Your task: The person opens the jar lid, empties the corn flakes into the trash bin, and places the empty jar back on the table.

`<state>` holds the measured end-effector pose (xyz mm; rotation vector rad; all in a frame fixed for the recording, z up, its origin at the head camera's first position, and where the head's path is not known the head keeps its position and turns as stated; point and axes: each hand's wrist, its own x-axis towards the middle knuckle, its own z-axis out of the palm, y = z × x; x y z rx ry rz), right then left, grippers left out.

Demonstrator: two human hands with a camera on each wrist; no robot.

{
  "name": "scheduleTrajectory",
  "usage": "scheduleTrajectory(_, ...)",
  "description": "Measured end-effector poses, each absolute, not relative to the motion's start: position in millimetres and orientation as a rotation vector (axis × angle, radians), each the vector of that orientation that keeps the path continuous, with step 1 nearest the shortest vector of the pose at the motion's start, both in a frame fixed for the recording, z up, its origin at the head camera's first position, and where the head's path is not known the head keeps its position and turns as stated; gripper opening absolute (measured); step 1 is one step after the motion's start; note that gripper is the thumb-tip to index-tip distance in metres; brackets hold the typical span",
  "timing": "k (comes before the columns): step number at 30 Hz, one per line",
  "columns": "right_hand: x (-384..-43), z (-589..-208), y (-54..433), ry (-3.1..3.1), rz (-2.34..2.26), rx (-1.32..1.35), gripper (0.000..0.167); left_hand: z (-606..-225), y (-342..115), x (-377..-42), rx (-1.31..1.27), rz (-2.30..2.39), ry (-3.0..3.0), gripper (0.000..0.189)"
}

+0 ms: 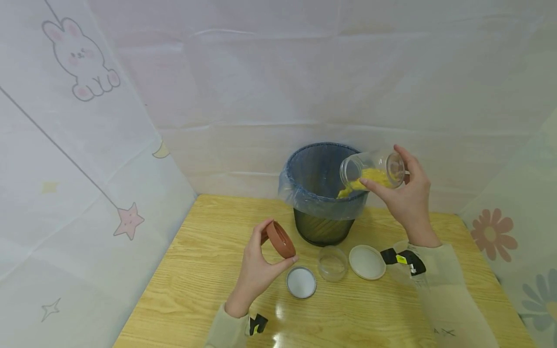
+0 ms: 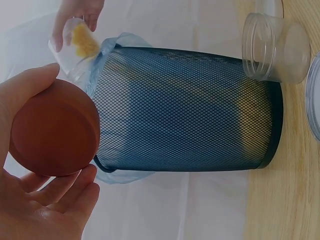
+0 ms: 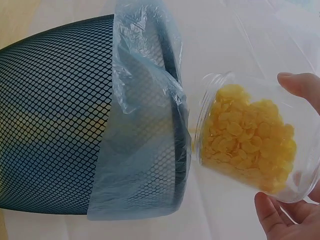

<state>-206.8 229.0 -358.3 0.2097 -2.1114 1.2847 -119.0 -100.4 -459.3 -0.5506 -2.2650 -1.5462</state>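
My right hand grips a clear plastic jar, tipped on its side with its mouth over the bin's rim. Yellow flakes lie along the jar's lower side, and some are at its mouth in the head view. The black mesh bin stands upright with a blue plastic liner folded over its rim. Closer to me and to the left, my left hand holds a round reddish-brown shallow dish or lid by its edge, tilted and apart from the bin. The bin's bottom is hidden.
On the wooden table before the bin stands a clear jar. A silver-rimmed disc and a white lid lie beside it. A pale printed cloth hangs behind and at both sides.
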Motion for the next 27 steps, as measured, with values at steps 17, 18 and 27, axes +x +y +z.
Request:
scheduleTrajectory(17, -209.2, -359.5, 232.2, -2.101, 1.282, 0.226, 0.090, -460.4, -97.2, -120.4, -0.516, -1.554, -2.289, 0.094)
scheduleTrajectory(18, -209.1, -359.3, 232.2, -2.102, 1.282, 0.226, 0.090, -460.4, -97.2, -120.2, -0.515, -1.556, -2.290, 0.093)
scheduleTrajectory(27, -208.4, -358.6, 231.3, -2.099, 1.295, 0.229, 0.091, -462.6, -97.6, -120.5, -0.529, -1.556, -2.284, 0.092)
